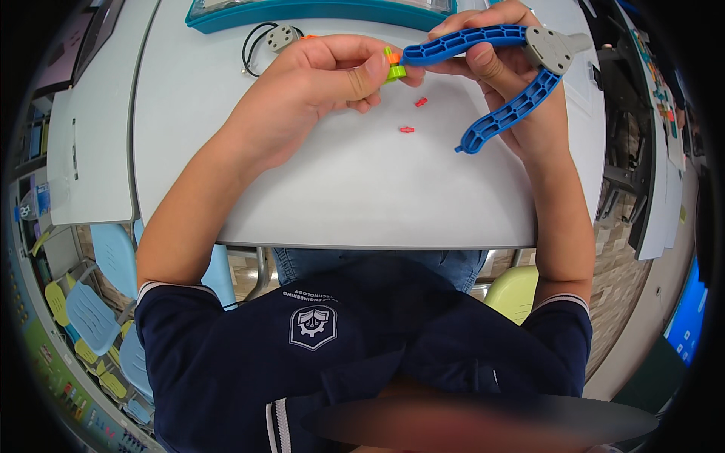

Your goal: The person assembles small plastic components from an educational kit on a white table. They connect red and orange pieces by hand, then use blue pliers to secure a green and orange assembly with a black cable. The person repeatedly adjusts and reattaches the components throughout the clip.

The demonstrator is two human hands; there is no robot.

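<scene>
My left hand (317, 75) pinches a small lime-green plastic building piece (396, 73) between thumb and fingers. A bit of orange (393, 57) shows at that piece, partly hidden by my fingertips. In my right hand (513, 68) is a plier-like plastic tool (461, 45) with two curved blue handles and a grey head. Its handles are spread apart. The end of the upper handle meets the green and orange piece, where fingers of both hands come close together. Two small red connector pins, one nearer (407, 130) and one farther (421, 102), lie on the table below.
The white table (377, 196) has its front edge close to my body. A teal-rimmed tray (325, 19) stands at the far side. Beside my left hand lies a grey block with holes (282, 38), near a black cable (246, 53). Blue chairs (113, 253) stand at the left.
</scene>
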